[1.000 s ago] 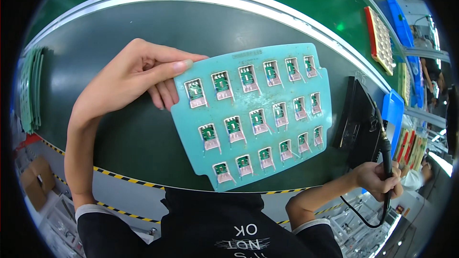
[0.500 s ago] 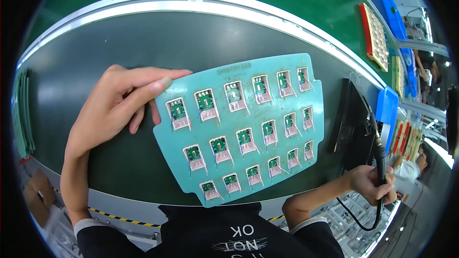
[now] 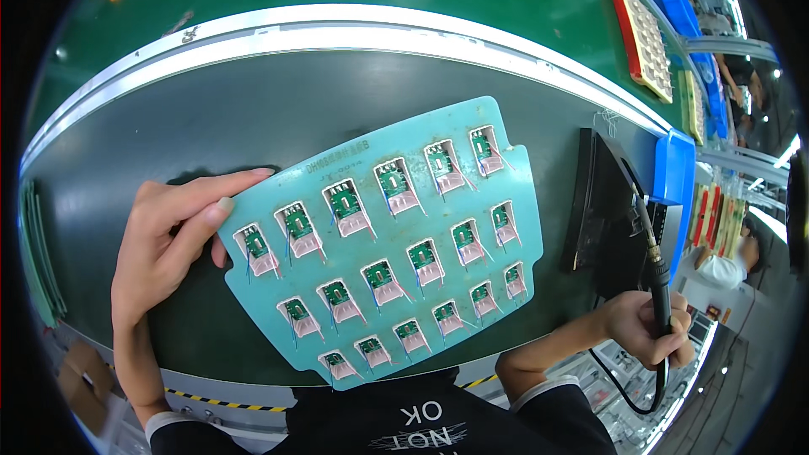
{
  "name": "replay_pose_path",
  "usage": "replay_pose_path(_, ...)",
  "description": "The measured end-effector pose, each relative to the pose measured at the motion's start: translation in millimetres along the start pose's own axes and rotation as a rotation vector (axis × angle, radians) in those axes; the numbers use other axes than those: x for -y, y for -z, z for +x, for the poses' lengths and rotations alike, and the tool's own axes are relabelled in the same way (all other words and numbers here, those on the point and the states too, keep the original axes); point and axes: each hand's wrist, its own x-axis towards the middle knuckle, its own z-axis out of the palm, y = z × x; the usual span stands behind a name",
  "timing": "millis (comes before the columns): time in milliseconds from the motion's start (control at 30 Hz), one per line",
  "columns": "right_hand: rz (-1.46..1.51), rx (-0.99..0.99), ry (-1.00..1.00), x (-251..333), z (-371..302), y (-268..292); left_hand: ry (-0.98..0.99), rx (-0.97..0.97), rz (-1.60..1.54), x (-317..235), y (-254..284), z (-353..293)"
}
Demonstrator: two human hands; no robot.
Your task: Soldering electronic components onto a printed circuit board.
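Observation:
My left hand (image 3: 164,244) grips the upper left corner of a teal fixture plate (image 3: 337,254), thumb on top and other fingers partly hidden beneath. The plate is raised at a slant above the bench. Rows of cutouts in it hold small green circuit boards (image 3: 344,200), each beside a pale pink piece with thin red and blue wires. At the right, my right hand (image 3: 647,329) is wrapped round the black handle of a soldering iron (image 3: 658,274). The iron points up and away from me, apart from the plate, its cable looping below my hand.
The dark green bench mat (image 3: 253,109) ends at a white rail (image 3: 362,38). A black box-like object (image 3: 594,202) and a blue bin (image 3: 674,173) stand right. Beyond the rail lies a red-edged tray (image 3: 642,42). Green sheets (image 3: 38,253) stand at the far left.
The plate and my left hand have shifted left and toward me in the picture; the plate's left end has dropped lower. My right hand still holds the soldering iron. The view has shifted slightly.

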Motion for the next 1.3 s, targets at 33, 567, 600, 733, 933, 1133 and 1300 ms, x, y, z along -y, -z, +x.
replay_pose_path(33,0.007,0.002,0.004,-1,0,0,0.004,-0.005,0.001,-1,-1,1)
replay_pose_path(567,0.061,0.115,0.005,0,-3,1,0.090,-0.074,-0.049,4,-6,-1)
replay_pose_path(600,0.079,0.121,0.009,0,-2,2,0.085,-0.068,-0.049,4,-6,0)
replay_pose_path(733,0.097,0.142,0.036,0,-5,1,0.156,-0.082,-0.075,1,-7,-3)
replay_pose_path(933,0.107,0.160,0.060,1,-4,7,0.139,-0.118,-0.038,3,-9,-6)
replay_pose_path(1133,0.108,0.169,0.046,3,-3,11,0.152,-0.159,-0.064,9,-11,-11)
replay_pose_path(1300,0.068,0.210,0.046,3,-6,8,0.164,-0.194,-0.056,11,-10,-14)
